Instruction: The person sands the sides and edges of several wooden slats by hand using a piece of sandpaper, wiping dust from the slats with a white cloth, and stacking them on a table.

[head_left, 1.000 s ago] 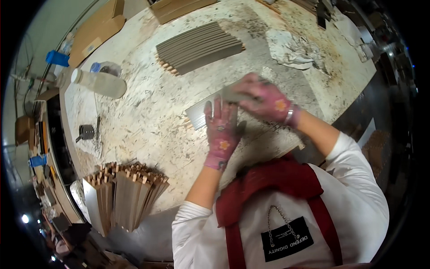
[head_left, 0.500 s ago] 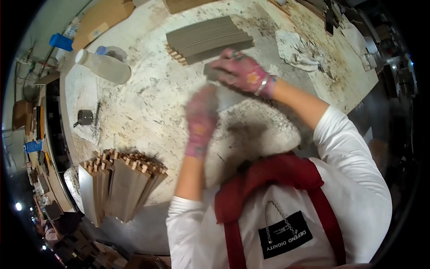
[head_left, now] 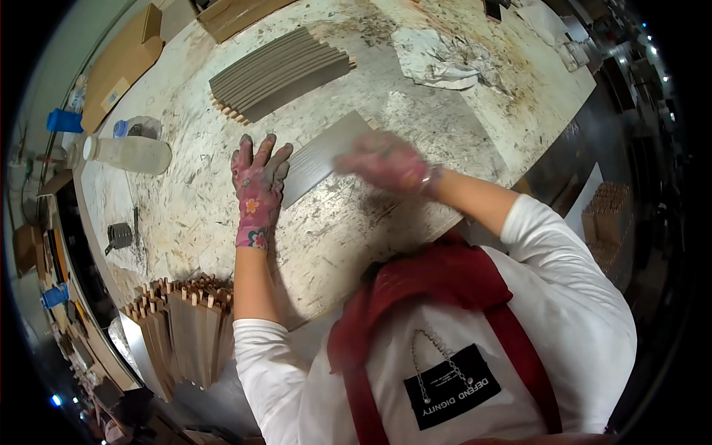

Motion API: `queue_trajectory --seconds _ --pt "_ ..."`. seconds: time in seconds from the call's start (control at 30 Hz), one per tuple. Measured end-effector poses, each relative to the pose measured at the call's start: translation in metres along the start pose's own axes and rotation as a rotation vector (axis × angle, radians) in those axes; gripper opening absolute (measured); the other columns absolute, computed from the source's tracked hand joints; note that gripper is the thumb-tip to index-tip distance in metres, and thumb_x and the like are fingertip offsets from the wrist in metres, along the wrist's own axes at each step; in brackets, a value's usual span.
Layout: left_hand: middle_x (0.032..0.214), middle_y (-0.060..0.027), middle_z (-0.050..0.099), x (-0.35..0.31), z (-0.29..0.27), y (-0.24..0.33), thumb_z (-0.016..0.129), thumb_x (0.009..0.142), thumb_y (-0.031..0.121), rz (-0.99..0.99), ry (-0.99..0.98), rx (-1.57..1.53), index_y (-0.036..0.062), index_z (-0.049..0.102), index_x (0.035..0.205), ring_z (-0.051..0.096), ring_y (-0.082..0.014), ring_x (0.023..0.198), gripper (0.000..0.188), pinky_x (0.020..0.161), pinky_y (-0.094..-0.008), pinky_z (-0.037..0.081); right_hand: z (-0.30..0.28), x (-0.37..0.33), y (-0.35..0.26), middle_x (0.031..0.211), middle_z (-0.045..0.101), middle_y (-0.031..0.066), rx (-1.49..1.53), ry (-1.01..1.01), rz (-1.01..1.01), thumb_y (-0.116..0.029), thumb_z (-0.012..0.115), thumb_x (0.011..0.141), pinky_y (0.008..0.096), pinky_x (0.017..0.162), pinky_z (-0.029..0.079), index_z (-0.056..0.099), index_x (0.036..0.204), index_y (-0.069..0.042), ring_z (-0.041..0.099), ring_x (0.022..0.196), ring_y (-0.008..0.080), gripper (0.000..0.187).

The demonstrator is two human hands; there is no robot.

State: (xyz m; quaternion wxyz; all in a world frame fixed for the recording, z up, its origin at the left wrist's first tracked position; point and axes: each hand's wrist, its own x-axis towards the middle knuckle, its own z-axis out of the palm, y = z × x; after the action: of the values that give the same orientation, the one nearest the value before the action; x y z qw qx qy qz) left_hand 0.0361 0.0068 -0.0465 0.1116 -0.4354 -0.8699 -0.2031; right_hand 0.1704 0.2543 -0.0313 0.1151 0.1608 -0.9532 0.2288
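Note:
A flat grey wooden slat [head_left: 320, 157] lies at a slant on the worktable before me. My left hand [head_left: 257, 174], in a pink flowered glove, rests at the slat's left end with its fingers spread. Over the right part of the slat is my right hand [head_left: 386, 163], gloved alike and smeared by motion; whether it holds anything cannot be made out. Beyond them sits a neat row of grey slats [head_left: 282, 74] with short wooden pegs at their ends. More pegged slats [head_left: 182, 326] stand bundled upright at the table's near left edge.
Left on the stained table [head_left: 200, 215] lies a translucent bottle [head_left: 130, 154], with a dark cup [head_left: 119, 236] nearer me. A crumpled white cloth [head_left: 437, 63] is at the far right. Cardboard [head_left: 122, 70] leans at the far left, and a cardboard box [head_left: 237, 18] stands behind the row.
My left hand has moved left and its fingers have spread. My right hand has come nearer me, uncovering more of the slat. The whole view has shifted a little.

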Motion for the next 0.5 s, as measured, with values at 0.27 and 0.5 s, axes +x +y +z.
queue_trajectory --seconds 0.27,0.5 --pt "0.132 -0.0129 0.057 0.024 -0.004 0.061 0.076 0.078 0.038 -0.031 -0.024 -0.116 0.0181 0.056 0.137 0.047 -0.0372 0.131 0.065 0.113 -0.0529 0.032 -0.061 -0.088 0.049 0.112 0.062 0.0127 0.232 0.315 0.491 -0.013 0.07 0.086 0.0386 0.094 0.049 0.067 0.117 -0.007 0.06 0.105 0.0308 0.032" --pt "0.138 -0.019 0.05 0.007 -0.075 0.119 0.064 0.092 0.035 -0.16 -0.228 -0.159 0.0168 0.046 0.147 0.052 -0.037 0.122 0.061 0.105 -0.0453 0.043 -0.043 -0.063 0.01 0.117 0.063 0.0129 0.483 0.414 0.468 -0.018 0.066 0.093 0.035 0.1 0.046 0.063 0.121 -0.002 0.059 0.116 0.0254 0.032"
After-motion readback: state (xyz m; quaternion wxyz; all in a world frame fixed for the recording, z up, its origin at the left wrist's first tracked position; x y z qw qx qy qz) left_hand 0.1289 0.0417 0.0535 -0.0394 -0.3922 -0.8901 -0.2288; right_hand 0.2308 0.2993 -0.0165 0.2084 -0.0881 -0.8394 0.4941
